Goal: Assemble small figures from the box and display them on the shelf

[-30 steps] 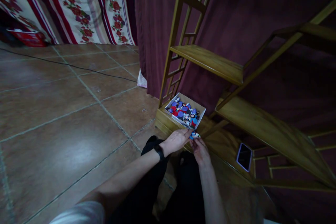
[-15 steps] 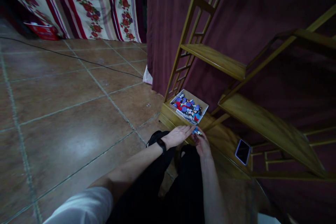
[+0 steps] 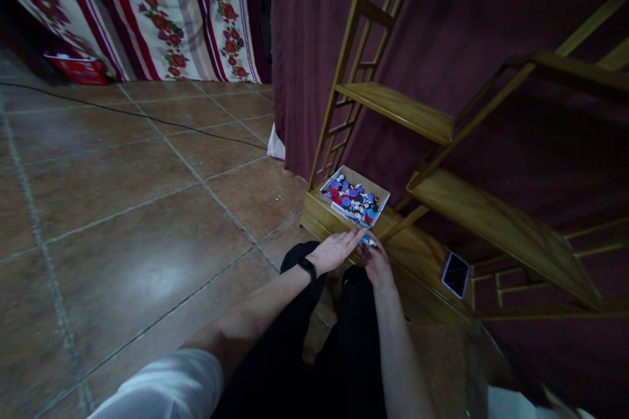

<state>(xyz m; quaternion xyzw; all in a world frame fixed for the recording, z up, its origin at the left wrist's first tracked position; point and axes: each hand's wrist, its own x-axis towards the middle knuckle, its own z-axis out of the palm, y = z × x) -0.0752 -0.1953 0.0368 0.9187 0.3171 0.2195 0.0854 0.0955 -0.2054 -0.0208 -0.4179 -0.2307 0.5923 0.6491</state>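
A small blue-and-white figurine (image 3: 367, 241) is held between my two hands, just in front of the box. My left hand (image 3: 339, 250), a dark band at its wrist, reaches in from the left with its fingertips closed on the figurine. From below, my right hand (image 3: 377, 263) wraps its fingers round the same piece, hiding part of it. Beyond my fingers sits an open white box (image 3: 383, 198) full of small figurines (image 3: 351, 200) in blue, purple, red, black and white.
The box stands on the low base of a wooden shelf unit (image 3: 403, 111). A phone (image 3: 456, 275) lies on that base at right. Behind hangs a maroon curtain (image 3: 309, 46). A black cable (image 3: 196, 126) crosses the tiled floor (image 3: 122, 163) towards a red basket (image 3: 83, 71).
Both hands stay together on the figurine, with only slight shifts of the fingers. The whole view has moved a little with my head.
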